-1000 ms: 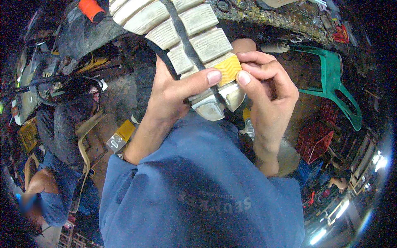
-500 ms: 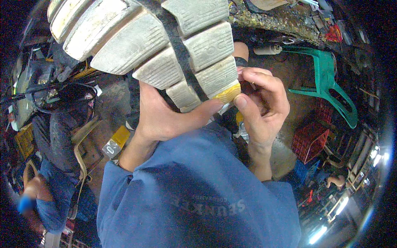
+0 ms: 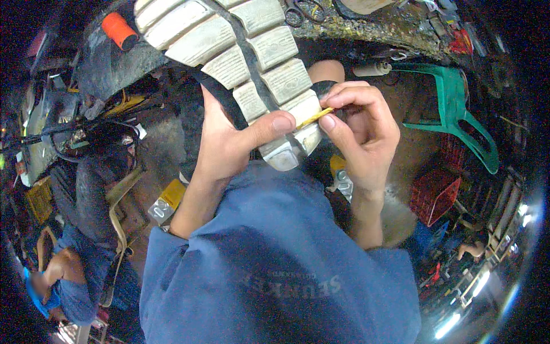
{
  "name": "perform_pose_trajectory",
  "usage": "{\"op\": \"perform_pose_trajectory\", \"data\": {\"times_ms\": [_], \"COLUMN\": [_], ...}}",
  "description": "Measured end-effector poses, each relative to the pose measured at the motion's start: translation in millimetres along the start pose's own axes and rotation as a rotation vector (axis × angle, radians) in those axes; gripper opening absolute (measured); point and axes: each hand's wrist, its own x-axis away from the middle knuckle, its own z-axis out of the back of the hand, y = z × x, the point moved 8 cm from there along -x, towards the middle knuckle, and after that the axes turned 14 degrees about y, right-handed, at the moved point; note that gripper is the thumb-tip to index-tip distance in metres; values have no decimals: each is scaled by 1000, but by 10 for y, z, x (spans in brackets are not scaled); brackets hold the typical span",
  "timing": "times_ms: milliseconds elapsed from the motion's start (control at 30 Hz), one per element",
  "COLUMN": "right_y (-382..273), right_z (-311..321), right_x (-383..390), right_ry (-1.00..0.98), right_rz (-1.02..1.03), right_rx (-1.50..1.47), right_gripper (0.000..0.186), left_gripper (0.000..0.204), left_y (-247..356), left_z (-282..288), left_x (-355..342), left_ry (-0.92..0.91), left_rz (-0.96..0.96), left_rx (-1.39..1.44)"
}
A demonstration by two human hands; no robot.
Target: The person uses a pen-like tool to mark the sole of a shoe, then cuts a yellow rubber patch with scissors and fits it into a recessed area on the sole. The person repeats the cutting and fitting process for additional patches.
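Observation:
A shoe with a pale, blocky sole (image 3: 269, 63) is held sole-up in front of me, split by a dark lengthwise groove. My left hand (image 3: 226, 137) is wrapped round its side, with the thumb pressing on the sole. A narrow yellow strip (image 3: 313, 118) runs across the sole near its lower end, beside that thumb. My right hand (image 3: 369, 129) pinches the strip's right end between thumb and index finger at the sole's edge. The shoe's upper is mostly hidden.
Beyond the shoe, a cluttered workbench (image 3: 366, 27) carries scissors (image 3: 305, 11) and an orange cylinder (image 3: 118, 31). To the right are a green plastic chair (image 3: 452, 100) and a red crate (image 3: 436, 198). Another person (image 3: 71, 281) sits at the lower left.
The shoe has moved farther from the camera and slightly turned, uncovering the orange cylinder and scissors. The yellow piece looked broader at the sole's edge before; now it shows as a thin strip.

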Motion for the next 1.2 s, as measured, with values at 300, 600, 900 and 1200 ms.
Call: {"op": "perform_pose_trajectory", "data": {"times_ms": [300, 600, 900, 1200], "right_y": [388, 258, 56, 115], "right_z": [24, -29, -42, -324], "right_x": [-41, -135, -123, -156], "right_ry": [158, 374, 412, 365], "right_rz": [-612, -605, -477, -541], "right_rx": [-544, -617, -545, -538], "right_gripper": [35, 39, 34, 38], "left_gripper": [75, 59, 120, 39], "left_y": [-92, 824, 1342, 801], "left_z": [275, 783, 1021, -123], "left_x": [-231, -1707, -2160, -553], "left_ry": [53, 164, 376, 28], "left_rz": [138, 54, -429, -592], "left_rx": [18, -368, -1405, -664]}}
